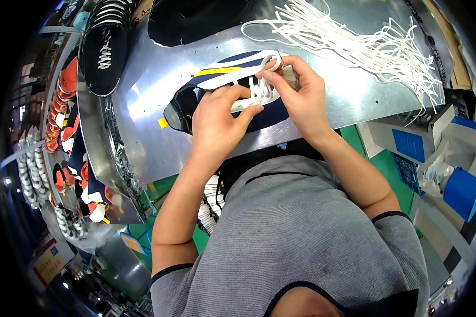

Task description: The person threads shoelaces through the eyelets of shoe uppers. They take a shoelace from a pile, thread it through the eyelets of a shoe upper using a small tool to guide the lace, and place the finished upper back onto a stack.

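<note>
A navy shoe upper [272, 117] with white stripes, a yellow strip and a black heel lies on its side on the metal table. White lace [263, 94] crosses its eyelet rows. My left hand [219, 119] is closed on the upper, fingers over its opening and thumb against the laced edge. At the front of the lacing, my right hand [300, 92] pinches a loop of white shoelace [271, 62] between thumb and forefinger. A beige wrapped piece [289, 77] shows among the right fingers; whether it is finger tape or a tool handle I cannot tell.
A heap of white shoelaces [359, 50] spreads over the table's far right. A black laced upper [104, 55] lies at the far left, near another dark piece [195, 21]. Orange and white shoe parts [63, 100] hang left of the table. A blue drum-shaped object [463, 194] stands at right.
</note>
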Available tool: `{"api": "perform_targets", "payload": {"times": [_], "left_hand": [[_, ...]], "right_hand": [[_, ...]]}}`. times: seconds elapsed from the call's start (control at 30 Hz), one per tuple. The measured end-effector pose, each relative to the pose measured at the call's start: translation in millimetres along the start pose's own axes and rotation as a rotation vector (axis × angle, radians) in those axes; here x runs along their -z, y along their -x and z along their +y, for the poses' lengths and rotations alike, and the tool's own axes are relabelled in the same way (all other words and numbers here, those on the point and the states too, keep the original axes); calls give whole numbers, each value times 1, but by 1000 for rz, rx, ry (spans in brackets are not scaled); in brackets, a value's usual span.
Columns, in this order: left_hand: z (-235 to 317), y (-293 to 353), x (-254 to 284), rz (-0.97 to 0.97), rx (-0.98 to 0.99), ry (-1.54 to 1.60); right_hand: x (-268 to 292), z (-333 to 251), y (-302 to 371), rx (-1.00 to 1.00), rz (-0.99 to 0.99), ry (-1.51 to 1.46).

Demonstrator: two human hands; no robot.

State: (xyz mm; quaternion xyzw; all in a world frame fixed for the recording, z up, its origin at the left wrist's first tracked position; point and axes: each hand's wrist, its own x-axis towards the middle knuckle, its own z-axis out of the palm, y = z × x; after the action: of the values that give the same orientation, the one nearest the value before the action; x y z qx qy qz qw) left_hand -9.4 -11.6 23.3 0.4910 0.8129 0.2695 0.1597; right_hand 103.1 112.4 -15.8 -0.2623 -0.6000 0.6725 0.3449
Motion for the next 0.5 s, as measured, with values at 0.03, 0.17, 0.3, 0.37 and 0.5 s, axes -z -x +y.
{"api": "perform_targets", "payload": {"times": [0.03, 0.17, 0.3, 0.37, 0.5], "left_hand": [[2, -1, -1, 18, 17, -27], [3, 0, -6, 118, -60, -159], [0, -2, -8, 128, -132, -145], [0, -2, -6, 142, -148, -105], [-2, -2, -8, 162, -180, -91]], "right_hand": [[1, 1, -1, 21, -6, 27], [6, -8, 10, 80, 46, 194], [28, -28, 40, -114, -189, 400], [30, -26, 44, -128, -236, 418], [31, -27, 42, -145, -243, 455]]}}
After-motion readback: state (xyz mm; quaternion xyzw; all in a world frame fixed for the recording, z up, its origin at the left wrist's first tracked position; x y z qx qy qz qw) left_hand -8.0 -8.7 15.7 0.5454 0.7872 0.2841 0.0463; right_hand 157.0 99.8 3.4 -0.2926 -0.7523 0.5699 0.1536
